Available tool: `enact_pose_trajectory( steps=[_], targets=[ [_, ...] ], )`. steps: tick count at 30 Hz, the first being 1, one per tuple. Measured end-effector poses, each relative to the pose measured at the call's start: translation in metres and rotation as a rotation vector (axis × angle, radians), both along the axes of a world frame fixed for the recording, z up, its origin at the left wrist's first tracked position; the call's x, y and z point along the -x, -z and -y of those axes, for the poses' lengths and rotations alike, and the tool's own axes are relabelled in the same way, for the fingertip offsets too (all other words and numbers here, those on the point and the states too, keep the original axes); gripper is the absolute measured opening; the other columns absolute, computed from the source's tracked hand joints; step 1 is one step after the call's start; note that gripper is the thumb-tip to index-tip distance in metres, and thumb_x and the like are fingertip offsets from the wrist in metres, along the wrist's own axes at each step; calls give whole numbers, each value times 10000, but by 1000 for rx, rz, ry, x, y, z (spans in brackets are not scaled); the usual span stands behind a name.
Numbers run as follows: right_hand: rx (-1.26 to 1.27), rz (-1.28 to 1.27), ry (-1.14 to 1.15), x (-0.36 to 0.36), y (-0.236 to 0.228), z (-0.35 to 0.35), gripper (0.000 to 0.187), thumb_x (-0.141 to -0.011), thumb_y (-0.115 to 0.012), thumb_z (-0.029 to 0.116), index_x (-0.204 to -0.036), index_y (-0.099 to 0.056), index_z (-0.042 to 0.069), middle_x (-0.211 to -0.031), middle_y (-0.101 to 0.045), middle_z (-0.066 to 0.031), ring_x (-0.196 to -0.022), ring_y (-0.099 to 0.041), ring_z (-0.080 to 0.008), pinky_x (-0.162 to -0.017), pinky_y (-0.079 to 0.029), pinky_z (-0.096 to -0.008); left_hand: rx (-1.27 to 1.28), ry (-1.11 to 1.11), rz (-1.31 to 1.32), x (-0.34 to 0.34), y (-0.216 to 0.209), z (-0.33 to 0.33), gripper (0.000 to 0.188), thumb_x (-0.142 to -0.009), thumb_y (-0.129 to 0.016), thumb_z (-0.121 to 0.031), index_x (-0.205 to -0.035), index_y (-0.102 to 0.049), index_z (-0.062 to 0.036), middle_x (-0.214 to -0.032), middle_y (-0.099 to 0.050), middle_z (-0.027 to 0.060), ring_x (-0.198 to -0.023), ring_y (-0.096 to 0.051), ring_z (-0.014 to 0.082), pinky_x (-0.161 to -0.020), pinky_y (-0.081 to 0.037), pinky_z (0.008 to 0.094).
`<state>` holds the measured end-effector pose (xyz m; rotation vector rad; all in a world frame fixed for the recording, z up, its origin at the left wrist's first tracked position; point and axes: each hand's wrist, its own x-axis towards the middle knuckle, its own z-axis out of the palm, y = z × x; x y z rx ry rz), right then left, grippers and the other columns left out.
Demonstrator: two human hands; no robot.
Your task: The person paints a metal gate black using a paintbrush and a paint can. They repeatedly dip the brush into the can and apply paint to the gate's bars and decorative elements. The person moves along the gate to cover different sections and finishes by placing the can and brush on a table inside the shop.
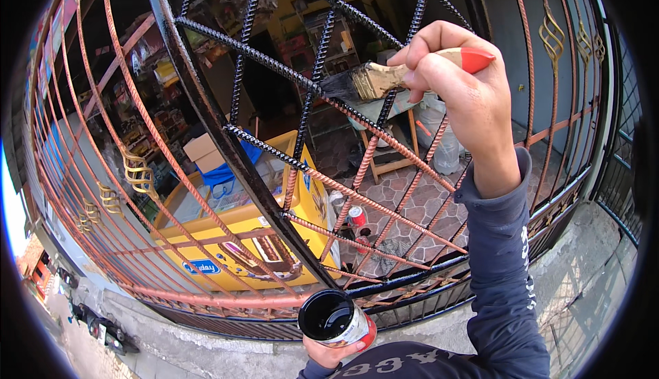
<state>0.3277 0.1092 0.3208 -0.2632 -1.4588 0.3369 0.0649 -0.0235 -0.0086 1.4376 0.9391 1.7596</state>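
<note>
The metal gate (261, 166) of twisted bars fills most of the view, and everything else is placed from it. Its upper middle bars and one thick slanted frame bar are glossy black; the bars lower down and out to both sides are rust-orange, with small gold scroll ornaments.

The right hand (456, 70) is raised in front of the gate's upper middle, fingers curled tight round the handle of a paintbrush (384, 77) (pale wood, with a red end sticking out past the knuckles). The dark bristles touch a diagonal twisted bar just where black gives way to orange. A dark blue sleeve runs from the wrist down to the lower edge.

The left hand (329, 353) is low, in front of the gate's bottom rail, cupped under a small open paint can (336, 318) and gripping it from below; only a few fingers show. The can is lidless, its outside red and white, and it holds glossy black paint nearly up to the rim.

Behind the gate, on the left, stands a yellow chest freezer (240, 221) with a glass top; what is inside cannot be made out. A cardboard box (202, 151) sits just beyond it. A second small red can (357, 218) stands on the patterned tile floor behind the lower bars, near a wooden stool (391, 152).
</note>
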Motion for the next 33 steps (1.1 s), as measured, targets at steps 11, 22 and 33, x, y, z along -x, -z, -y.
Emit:
enact_pose_trajectory(
  steps=[11,22,33],
  targets=[
    [-391,143,397,16,80,7,135,-720,-689,-29,-845,-665,16,-1023,-665,-185,-851,-668,-310,-767,-544,-379,61,113,-13,-4,-8,-4,942,-632,-985,-69,-1418,-481,50,-1289,-657,160,-1168,-668,247,-1038,-531,413],
    [-484,251,576,52,143,7,285,-666,-772,-21,-918,-659,50,-1200,-590,-198,-1032,-597,-393,-849,-531,-462,26,86,-88,-4,-6,-11,937,-610,-981,-59,-1401,-487,32,-1282,-656,140,-1161,-668,232,-1037,-537,403],
    [-483,353,416,40,134,18,322,-619,-780,-17,-911,-659,49,-1154,-608,-192,-1006,-619,-378,-804,-555,-447,43,98,-16,-2,-11,-9,980,-604,-1004,-123,-1416,-478,37,-1294,-650,144,-1167,-661,233,-1040,-530,397]
  ],
)
